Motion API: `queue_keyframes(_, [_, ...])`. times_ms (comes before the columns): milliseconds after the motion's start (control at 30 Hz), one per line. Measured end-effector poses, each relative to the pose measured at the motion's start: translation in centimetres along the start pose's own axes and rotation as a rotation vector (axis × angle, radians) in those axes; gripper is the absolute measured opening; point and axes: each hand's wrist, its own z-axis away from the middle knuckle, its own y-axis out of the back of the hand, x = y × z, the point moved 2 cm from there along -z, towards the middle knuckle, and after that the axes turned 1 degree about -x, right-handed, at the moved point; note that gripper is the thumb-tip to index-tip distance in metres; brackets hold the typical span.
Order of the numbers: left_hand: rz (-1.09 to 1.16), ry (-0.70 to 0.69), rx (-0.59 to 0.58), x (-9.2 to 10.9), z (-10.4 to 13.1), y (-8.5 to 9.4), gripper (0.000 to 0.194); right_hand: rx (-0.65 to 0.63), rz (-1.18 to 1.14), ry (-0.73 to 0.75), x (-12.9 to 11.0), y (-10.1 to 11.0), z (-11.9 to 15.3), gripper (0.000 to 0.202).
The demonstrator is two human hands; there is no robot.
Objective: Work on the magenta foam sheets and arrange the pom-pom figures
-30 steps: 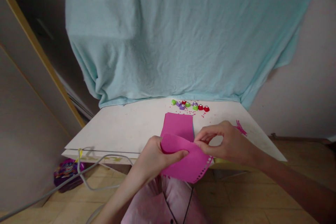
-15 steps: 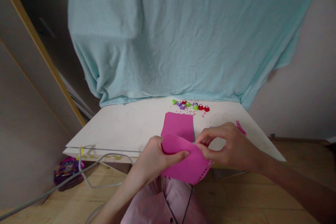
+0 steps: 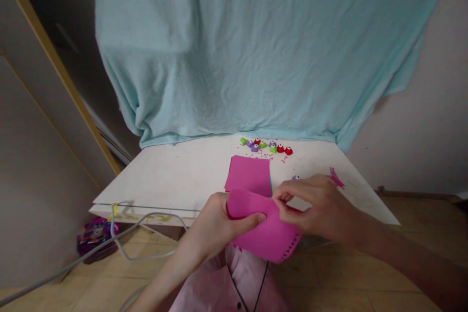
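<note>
A magenta sheet of paper (image 3: pixel 256 234) with a row of punched holes along its lower right edge is held over the table's front edge. My left hand (image 3: pixel 223 224) grips its left side, thumb on top. At the upper right edge, my right hand (image 3: pixel 310 204) pinches the sheet between thumb and fingertips. Just behind lies a stack of magenta paper (image 3: pixel 248 174) with a bluish edge at its right. A purple piece with an eye (image 3: pixel 296 177) lies partly hidden behind my right hand.
Several small green, purple and red eyed pieces (image 3: pixel 272 148) stand at the back of the white table (image 3: pixel 175 170), with pink paper bits around them. Magenta scraps (image 3: pixel 335 178) lie at right. A light blue cloth (image 3: pixel 256 58) hangs behind. A grey cable (image 3: pixel 124 234) loops at left.
The held sheet has shifted slightly right and turned a little. My right hand's fingers have closed together more at the sheet's edge, and the purple piece behind shows more.
</note>
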Motion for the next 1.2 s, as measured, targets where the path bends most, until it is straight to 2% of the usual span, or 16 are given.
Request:
queue_keyframes(133, [-0.022,-0.031,0.002,0.0,0.3,-0.3,0.031,0.036,0.298,0.118,-0.9,-0.6,0.3,0.017])
queue_keyframes(267, [0.0,-0.042,-0.002,0.1,0.3,-0.6,0.031,0.114,0.393,0.199,-1.9,-1.2,0.4,0.019])
queue_keyframes(333, [0.011,-0.034,-0.012,0.2,0.5,-0.6,0.03,0.144,0.457,0.214,-1.7,-1.0,0.2,0.02])
queue_keyframes(400, [0.028,-0.004,-0.081,0.1,0.8,-0.6,0.027,0.197,0.585,0.179,-0.6,-0.2,-0.1,0.021])
queue_keyframes(467, [0.049,0.051,-0.181,-0.6,1.1,-0.6,0.026,0.28,0.728,0.051,1.6,1.3,-0.2,0.019])
queue_keyframes(600, [0.097,0.138,-0.224,-2.9,1.2,-0.1,0.035,0.113,0.778,-0.291,8.7,2.6,0.8,0.015])
queue_keyframes(733, [0.169,0.153,-0.234,-4.7,0.6,0.0,0.039,-0.068,0.66,-0.532,15.6,0.7,3.5,0.021])
queue_keyframes(867, [0.185,0.141,-0.209,-5.2,0.2,0.0,0.039,-0.054,0.505,-0.692,19.5,-1.2,6.0,0.026])
queue_keyframes(1067, [0.227,0.147,-0.195,-5.1,-0.3,0.1,0.037,0.11,0.424,-0.737,20.5,-0.7,7.0,0.034])
queue_keyframes(1133, [0.241,0.154,-0.155,-4.9,-0.5,0.2,0.037,0.183,0.376,-0.756,19.6,-0.5,6.5,0.036])
queue_keyframes(1200, [0.241,0.156,-0.115,-4.8,-0.5,0.2,0.038,0.25,0.267,-0.726,17.3,-0.4,5.5,0.037])
